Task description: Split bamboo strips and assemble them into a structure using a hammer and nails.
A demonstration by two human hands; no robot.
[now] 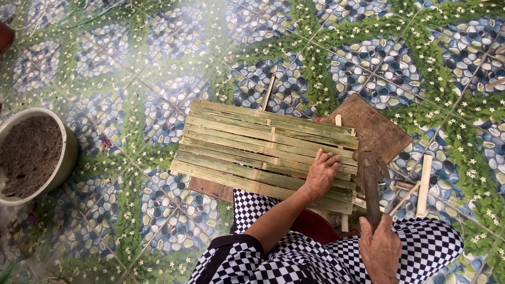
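Far left of both hands: pot (67, 152), pale rim, filled with dark soil, well apart from everything else, on patterned tile floor (158, 68).

Centre: bamboo slat panel (263, 147), green-yellow strips side by side, crossed by thin battens underneath, one batten end poking out past top edge. Lies on wooden board (376, 126), brown, showing beyond fingertips at upper right and again below panel's near edge.

Left hand (321, 173) flat on panel's right end, fingers spread and slightly curled, palm down, pressing slats, nothing gripped. Forearm runs back over checked black-and-white cloth (294, 252) on lap.

Just right of left fingertips: hammer (371, 181), dark rusty head level with those fingertips, touching or just over panel's right edge, cannot tell which. Handle runs down into right hand (381, 247), fingers closed round handle's lower end, back of hand facing camera.

Right of hammer head: loose bamboo sticks (423, 184) on floor, one pale piece upright in frame, thinner ones slanting beside it, near but apart from right hand.
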